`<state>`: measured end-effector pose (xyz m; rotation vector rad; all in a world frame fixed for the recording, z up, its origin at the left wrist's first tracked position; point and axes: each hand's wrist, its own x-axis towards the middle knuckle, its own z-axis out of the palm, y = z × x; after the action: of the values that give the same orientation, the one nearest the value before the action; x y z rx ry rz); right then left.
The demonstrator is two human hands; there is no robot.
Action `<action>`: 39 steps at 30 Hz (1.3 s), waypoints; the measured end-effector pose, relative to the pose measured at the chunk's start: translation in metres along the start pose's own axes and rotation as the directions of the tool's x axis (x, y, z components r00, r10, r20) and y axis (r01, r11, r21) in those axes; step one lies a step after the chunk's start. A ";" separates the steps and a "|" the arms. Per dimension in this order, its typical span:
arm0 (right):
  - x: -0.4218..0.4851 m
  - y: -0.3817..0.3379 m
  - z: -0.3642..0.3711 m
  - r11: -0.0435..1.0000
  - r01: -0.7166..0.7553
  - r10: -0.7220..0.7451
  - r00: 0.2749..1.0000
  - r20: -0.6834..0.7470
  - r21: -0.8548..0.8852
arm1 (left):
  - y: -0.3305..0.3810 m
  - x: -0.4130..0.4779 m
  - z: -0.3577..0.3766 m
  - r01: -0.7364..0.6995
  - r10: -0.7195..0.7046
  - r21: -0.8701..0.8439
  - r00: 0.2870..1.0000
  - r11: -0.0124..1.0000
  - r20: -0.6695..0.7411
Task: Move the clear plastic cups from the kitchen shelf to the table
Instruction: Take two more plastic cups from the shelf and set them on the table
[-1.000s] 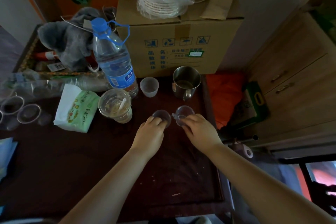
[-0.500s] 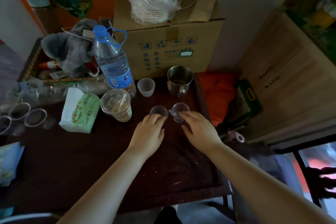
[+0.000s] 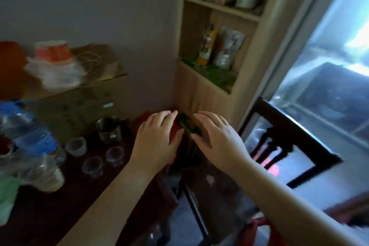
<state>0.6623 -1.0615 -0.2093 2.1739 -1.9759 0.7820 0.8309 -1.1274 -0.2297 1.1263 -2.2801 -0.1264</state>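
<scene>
Two small clear plastic cups (image 3: 115, 156) (image 3: 92, 166) stand side by side on the dark table (image 3: 60, 201), with a frosted cup (image 3: 76, 146) just behind them. My left hand (image 3: 157, 140) and my right hand (image 3: 216, 142) hover empty past the table's right edge, fingers spread, pointing toward the wooden shelf unit (image 3: 219, 46). Bags and packets stand on the shelves; I cannot make out any clear cups there because of blur.
A steel mug (image 3: 109, 130), a blue-labelled water bottle (image 3: 34, 140), a lidded drink cup (image 3: 47, 173) and a cardboard box (image 3: 75, 102) crowd the table's back. A dark wooden chair (image 3: 283, 138) stands at the right, before a bright window (image 3: 329, 66).
Both hands have let go of the two clear cups, which stay on the table. The hands have lifted right, and the view has swung up and right to the shelf unit.
</scene>
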 end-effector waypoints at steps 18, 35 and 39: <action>-0.502 -0.001 -0.421 0.537 -0.784 0.542 0.604 -0.585 -0.312 | 0.570 -0.169 -0.045 -0.764 0.806 -0.461 0.571 0.452 -0.156; -0.756 0.044 -0.581 0.056 -0.962 0.494 0.260 -0.830 -0.268 | 0.904 -0.285 -0.029 -0.762 0.899 -0.643 0.225 -0.077 -0.375; -0.779 0.099 -0.622 0.012 -0.961 0.511 0.243 -0.825 -0.275 | 0.973 -0.273 -0.005 -0.766 0.908 -0.635 0.191 -0.100 -0.374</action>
<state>0.3608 -0.1225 -0.0357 0.0560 -2.3725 0.2750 0.2841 -0.3010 -0.0313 -0.9945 -2.2234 -0.5825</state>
